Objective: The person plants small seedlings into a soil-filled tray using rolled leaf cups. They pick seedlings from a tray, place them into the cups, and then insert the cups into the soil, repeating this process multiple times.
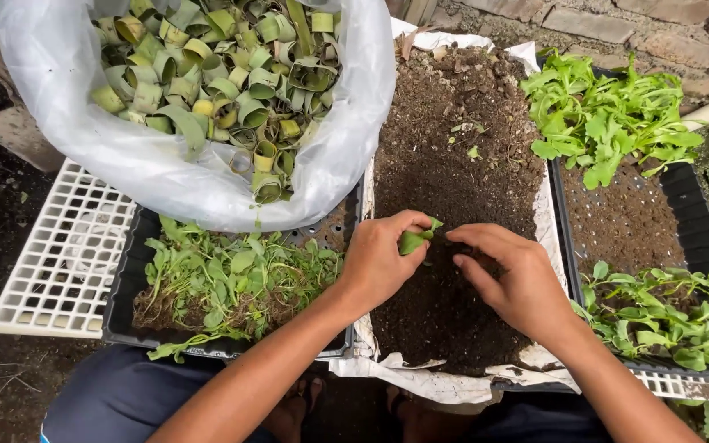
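Left hand [379,262] grip pinched on leaf roll [414,239], right hand [512,279] fingers loose on soil [453,164], mid-tray

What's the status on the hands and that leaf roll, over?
Left hand pinching the green leaf roll above the soil. Right hand empty, fingers on the soil beside it. Nothing between them.

Single head-worn view looks steeply down (close) over the soil tray [453,164].

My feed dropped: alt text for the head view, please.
Left hand pinches a green leaf cup over a soil pile; right hand presses into the soil. Seedling trays flank it; a bag of leaf rolls sits upper left.
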